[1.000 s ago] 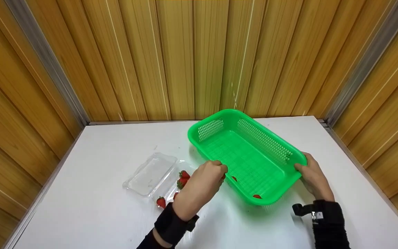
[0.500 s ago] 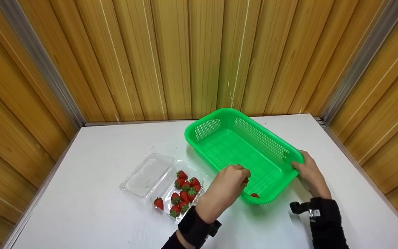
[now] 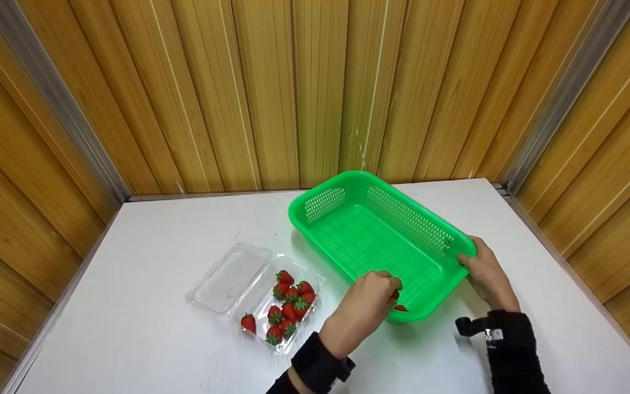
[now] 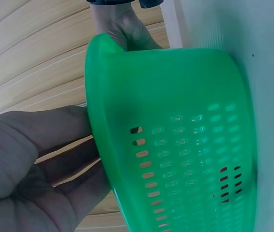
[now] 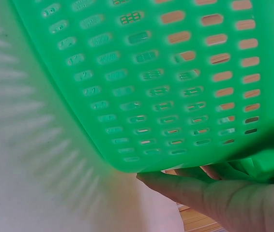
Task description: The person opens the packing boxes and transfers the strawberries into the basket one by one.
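Over the green perforated plastic basket's (image 3: 375, 241) near rim, the left hand (image 3: 367, 306) pinches a red strawberry (image 3: 396, 296); the right hand (image 3: 484, 273) grips the basket's corner.

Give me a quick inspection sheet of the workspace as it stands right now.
Surface: white table, no spills seen.
Job's things: green basket with a strawberry at its near end; open clear punnet holding strawberries, one lying beside it.
Clutter: nothing seen.
Hands: left hand over the basket's near rim, fingers curled, contents hidden; right hand grips the basket's right corner.
Cables: nothing seen.
Surroundings: wood-panelled walls on three sides.
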Tool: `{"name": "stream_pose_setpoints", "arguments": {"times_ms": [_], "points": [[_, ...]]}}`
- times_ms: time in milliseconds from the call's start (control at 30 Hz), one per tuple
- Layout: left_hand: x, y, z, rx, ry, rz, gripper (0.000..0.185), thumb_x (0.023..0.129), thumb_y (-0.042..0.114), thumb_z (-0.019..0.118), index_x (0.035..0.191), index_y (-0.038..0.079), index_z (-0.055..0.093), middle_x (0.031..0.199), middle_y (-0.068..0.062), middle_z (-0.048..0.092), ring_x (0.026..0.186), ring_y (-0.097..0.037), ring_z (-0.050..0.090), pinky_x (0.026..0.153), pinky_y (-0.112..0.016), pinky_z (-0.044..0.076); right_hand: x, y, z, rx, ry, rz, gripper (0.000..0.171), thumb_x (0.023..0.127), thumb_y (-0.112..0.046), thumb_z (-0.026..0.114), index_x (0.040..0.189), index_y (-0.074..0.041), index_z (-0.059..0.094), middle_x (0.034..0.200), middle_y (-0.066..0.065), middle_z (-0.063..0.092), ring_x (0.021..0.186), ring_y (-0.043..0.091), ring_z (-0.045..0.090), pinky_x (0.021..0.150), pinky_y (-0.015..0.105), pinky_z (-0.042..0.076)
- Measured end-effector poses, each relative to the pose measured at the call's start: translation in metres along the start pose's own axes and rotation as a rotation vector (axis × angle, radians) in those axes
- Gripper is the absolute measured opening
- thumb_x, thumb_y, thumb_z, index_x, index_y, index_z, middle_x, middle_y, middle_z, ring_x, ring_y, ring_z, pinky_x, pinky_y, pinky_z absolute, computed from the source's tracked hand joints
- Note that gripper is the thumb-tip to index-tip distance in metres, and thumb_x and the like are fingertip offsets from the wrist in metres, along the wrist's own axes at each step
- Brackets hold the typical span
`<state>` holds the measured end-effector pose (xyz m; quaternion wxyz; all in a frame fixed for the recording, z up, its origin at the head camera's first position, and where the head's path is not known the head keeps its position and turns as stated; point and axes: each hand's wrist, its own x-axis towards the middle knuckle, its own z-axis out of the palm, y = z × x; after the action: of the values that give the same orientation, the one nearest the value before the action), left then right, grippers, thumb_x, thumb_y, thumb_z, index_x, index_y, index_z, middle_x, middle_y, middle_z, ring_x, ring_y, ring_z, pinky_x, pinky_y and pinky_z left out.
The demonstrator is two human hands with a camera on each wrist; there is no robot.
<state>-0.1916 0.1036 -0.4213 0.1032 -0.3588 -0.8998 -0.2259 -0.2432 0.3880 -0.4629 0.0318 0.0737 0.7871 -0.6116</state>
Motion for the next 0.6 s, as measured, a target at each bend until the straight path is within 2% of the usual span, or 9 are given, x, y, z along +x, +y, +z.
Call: {"name": "stream_pose_setpoints", "arguments": {"times_ms": [600], "points": [[0.0011, 0.0003, 0.0012, 0.013, -0.015, 0.004, 0.012, 0.083, 0.007, 0.070, 0.075, 0.016, 0.066, 0.070, 0.007, 0.056, 0.068, -0.005, 0.055, 0.058, -0.012, 0.040, 0.0005, -0.0016, 0.0000, 0.025, 0.003, 0.002, 0.061, 0.093, 0.000, 0.037, 0.146, 0.005, 0.007, 0.141, 0.028, 0.023, 0.122, 0.034, 0.038, 0.089, 0.030, 0.048]]}}
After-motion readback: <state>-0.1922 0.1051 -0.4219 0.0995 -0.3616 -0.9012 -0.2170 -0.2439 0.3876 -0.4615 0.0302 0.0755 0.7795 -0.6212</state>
